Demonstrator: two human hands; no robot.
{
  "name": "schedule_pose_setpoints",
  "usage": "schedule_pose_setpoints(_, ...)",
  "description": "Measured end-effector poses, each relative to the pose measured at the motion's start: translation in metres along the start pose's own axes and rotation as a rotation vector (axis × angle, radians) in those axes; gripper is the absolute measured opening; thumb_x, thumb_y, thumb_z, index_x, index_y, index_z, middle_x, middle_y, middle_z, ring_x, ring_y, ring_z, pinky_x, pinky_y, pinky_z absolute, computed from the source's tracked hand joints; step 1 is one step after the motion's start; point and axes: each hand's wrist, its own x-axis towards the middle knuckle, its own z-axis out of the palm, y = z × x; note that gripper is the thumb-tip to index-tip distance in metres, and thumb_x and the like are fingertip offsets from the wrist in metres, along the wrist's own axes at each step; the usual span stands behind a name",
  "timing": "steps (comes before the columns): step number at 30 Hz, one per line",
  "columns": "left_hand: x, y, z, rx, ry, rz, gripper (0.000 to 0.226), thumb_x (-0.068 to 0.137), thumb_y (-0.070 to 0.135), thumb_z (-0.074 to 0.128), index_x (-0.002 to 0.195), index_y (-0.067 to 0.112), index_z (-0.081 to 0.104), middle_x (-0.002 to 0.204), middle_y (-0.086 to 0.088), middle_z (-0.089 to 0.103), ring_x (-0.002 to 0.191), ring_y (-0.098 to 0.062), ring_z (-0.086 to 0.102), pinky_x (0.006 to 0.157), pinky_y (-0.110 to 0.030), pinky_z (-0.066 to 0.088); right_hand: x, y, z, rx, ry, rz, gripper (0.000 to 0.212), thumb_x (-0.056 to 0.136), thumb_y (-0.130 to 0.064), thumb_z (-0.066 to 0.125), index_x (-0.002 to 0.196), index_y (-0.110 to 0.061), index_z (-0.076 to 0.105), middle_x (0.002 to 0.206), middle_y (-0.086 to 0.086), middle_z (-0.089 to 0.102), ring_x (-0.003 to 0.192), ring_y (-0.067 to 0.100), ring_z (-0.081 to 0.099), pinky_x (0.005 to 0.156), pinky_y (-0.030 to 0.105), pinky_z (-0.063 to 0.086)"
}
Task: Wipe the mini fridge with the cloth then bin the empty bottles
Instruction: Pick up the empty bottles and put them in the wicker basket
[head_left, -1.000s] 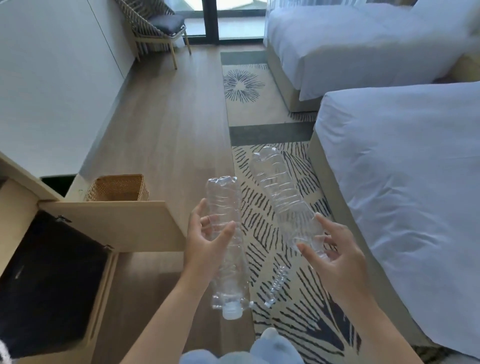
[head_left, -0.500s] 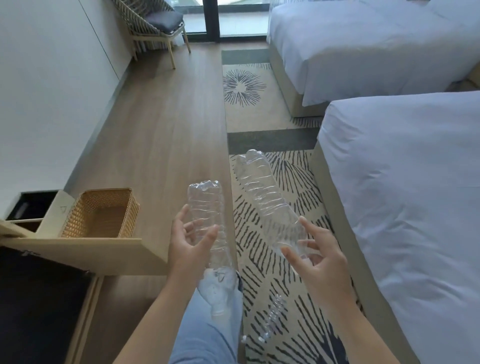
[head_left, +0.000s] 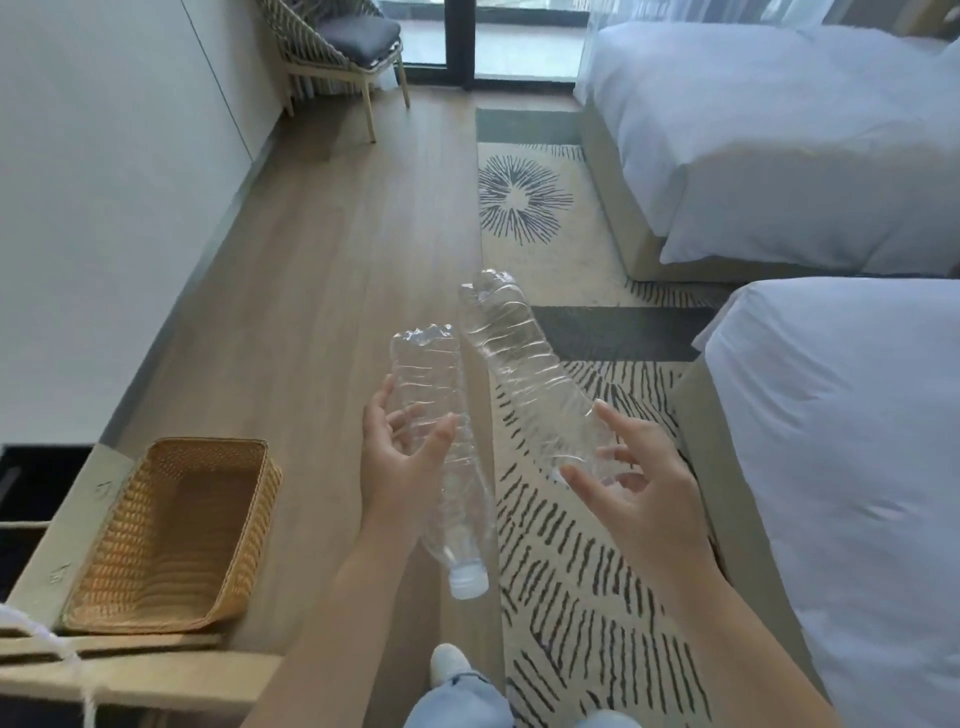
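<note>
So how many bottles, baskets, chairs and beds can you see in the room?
Bottles: 2
Wicker basket: 1
Chair: 1
Beds: 2
Total: 6

A clear bottle (head_left: 431, 384) is being gripped cap-down by the left hand (head_left: 400, 467), a second bottle (head_left: 519, 358) slantwise by the right hand (head_left: 639, 483). Both are being held near a wicker basket (head_left: 249, 530).
</note>
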Motion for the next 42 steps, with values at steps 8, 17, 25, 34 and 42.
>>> schedule_pose_setpoints(8,0.083,-0.005,-0.01,0.014,0.161,-0.047,0.064,0.074,0.031,0.071,0.124,0.046,0.034,0.11,0.005,0.055,0.102,-0.012,0.058,0.088,-0.041,0.05,0.102,0.003,0.06,0.04,-0.144,-0.018,0.059,0.067,-0.032,0.072,0.12,-0.033,0.045,0.102,-0.015,0.052,0.088,0.015,0.059,0.07,0.033,0.055)
schedule_pose_setpoints(17,0.21,0.023,-0.001,0.039,0.451,0.02,0.057,0.073,0.04,0.071,0.106,0.065,0.032,0.109,0.013,0.052,0.094,0.002,0.056,0.067,-0.017,0.048,0.278,0.014,0.113,0.158,-0.345,-0.08,0.061,0.065,-0.034,0.072,0.119,-0.036,0.045,0.108,-0.009,0.055,0.089,0.003,0.059,0.071,0.012,0.049)
schedule_pose_setpoints(25,0.26,0.055,-0.009,0.036,0.74,0.037,0.057,0.057,0.065,0.065,0.102,0.075,0.03,0.109,0.017,0.049,0.096,-0.002,0.057,0.074,-0.026,0.05,0.387,-0.004,0.169,0.247,-0.636,-0.171,0.054,0.07,-0.02,0.077,0.112,-0.039,0.05,0.108,-0.011,0.057,0.086,0.005,0.06,0.066,0.016,0.049)
schedule_pose_setpoints(34,0.244,0.035,-0.083,-0.001,1.114,-0.064,0.08,0.057,0.064,0.061,0.13,0.048,0.031,0.111,0.02,0.047,0.099,0.001,0.052,0.067,-0.018,0.042,0.392,-0.048,0.285,0.317,-0.986,-0.244,0.05,0.07,-0.015,0.077,0.103,-0.043,0.053,0.107,-0.013,0.058,0.084,0.003,0.061,0.061,0.015,0.051)
schedule_pose_setpoints(42,0.241,0.011,-0.187,-0.132,1.312,-0.098,0.07,0.068,0.046,0.07,0.129,0.044,0.035,0.119,0.001,0.055,0.1,-0.009,0.058,0.075,-0.03,0.051,0.365,-0.11,0.403,0.258,-1.159,-0.3,0.048,0.072,-0.021,0.077,0.115,-0.029,0.057,0.107,-0.005,0.062,0.082,0.01,0.064,0.056,0.007,0.045)
